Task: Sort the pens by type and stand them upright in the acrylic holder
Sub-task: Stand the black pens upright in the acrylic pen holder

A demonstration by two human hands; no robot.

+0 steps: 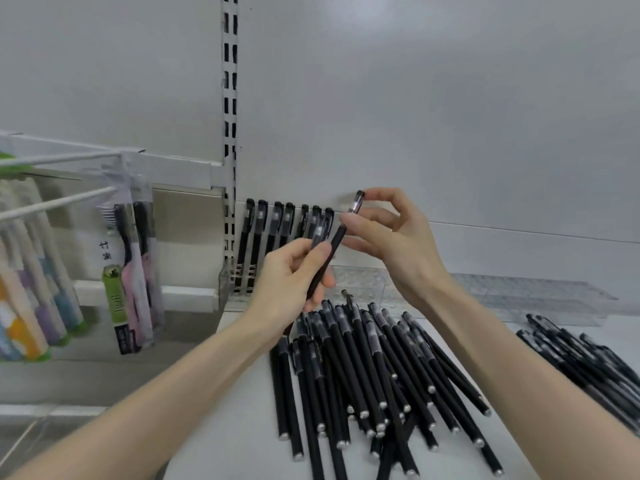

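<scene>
**Held pen** (337, 237): black barrel, clear-windowed cap. Raised just in front of the acrylic holder (360, 282) and carried by both hands. Long axis tilted, with the tail low toward the holder's left end and the cap high toward its middle.

**Left hand** (294, 271): grip closed round the lower barrel, thumb across the front.

**Right hand** (391, 233): grip is a fingertip pinch on the cap end, the other fingers loosely spread. It is the nearer hand to the holder's vacant stretch.

**Acrylic holder**: clear trough along the back wall, directly behind and below the hands.

**Standing pens** (277, 223): a row upright in the holder's left end, caps up. The holder looks vacant from there rightward.

**Loose pile** (363, 368): many black pens lying on the shelf (235, 427) in front of the holder.

**Second pile** (588, 358): front right of the holder.

**Toothbrush packs** (135, 265): hanging well left of the holder.

**Assessment**: the pen probably needs swinging upright, tail down, then lowering beside the row. Only a small share of the pens is sorted.
</scene>
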